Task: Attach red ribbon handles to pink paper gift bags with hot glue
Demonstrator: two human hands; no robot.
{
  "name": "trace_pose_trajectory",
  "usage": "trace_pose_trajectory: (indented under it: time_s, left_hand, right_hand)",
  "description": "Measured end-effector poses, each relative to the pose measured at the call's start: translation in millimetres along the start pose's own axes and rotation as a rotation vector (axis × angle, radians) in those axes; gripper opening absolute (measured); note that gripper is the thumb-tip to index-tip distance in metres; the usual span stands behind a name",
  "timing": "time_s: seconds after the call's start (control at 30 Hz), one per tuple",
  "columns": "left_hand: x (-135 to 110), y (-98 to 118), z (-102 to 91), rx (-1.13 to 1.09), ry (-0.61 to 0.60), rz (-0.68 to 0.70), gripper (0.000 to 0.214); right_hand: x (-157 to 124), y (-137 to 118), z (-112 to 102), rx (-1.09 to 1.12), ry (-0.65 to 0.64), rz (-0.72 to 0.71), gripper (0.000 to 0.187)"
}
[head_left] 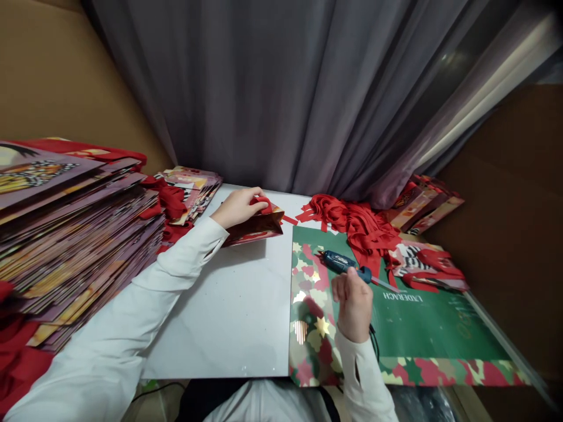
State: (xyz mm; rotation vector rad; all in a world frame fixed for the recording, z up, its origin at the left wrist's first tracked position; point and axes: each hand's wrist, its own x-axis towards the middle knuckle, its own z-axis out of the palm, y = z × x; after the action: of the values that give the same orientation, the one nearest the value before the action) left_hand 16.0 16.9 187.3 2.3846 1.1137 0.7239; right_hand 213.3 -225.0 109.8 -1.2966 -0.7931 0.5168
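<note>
1. Evidently the left hand [246,206] is closed on a paper bag [259,225], which lies under its fingers; a red ribbon [263,205] shows beside the thumb, though from here I can't tell whether it's pinched too.
2. The right hand [354,302] makes a fist around the handle of a blue glue gun [341,262], nozzle turned toward the left hand's side but well apart from the bag.
3. Beneath the right hand spreads a green printed sheet [422,328]; below the left, the bare white desk [233,328].
4. Just beyond the right hand sits a heap of red ribbons [334,214], with a zebra-patterned bag [417,264] to its right.
5. Left of the left hand rises a tall stack of flat bags [83,246].
6. Farthest beyond both hangs a grey curtain [246,94].
</note>
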Motion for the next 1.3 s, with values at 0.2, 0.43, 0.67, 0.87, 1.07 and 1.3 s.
trace_pose_trajectory:
  time_s: [0.2, 0.43, 0.67, 0.87, 1.07, 1.3]
  left_hand:
    - [1.2, -2.5, -0.6, -0.013, -0.028, -0.012, 0.024]
    - [-8.3, -7.6, 17.7, 0.011, -0.122, 0.022, 0.025]
    - [-40.0, -21.5, 53.3, 0.186, -0.399, 0.088, 0.028]
    - [-58.3, -41.1, 23.2, 0.348, -0.42, 0.113, 0.031]
    - [-60.3, -63.6, -7.9, 0.448, -0.403, 0.098, 0.005]
    - [-28.5, -39.0, -10.3, 0.577, -0.113, 0.156, 0.017]
  right_hand:
    - [-3.3, 8.2, -69.3, -0.912, -0.079, -0.101, 0.039]
    - [34.8, -7.1, -35.1, -1.087, -0.267, -0.269, 0.043]
    - [142.4, 34.0, 111.4, -1.262, -0.642, -0.144, 0.026]
    - [178.3, 79.1, 176.6, -1.344, -0.523, 0.023, 0.033]
    - [181.6, 87.6, 166.0, -1.251, -0.49, 0.108, 0.029]
    - [179.8, 19.2, 145.7, -0.888, -0.43, -0.194, 0.033]
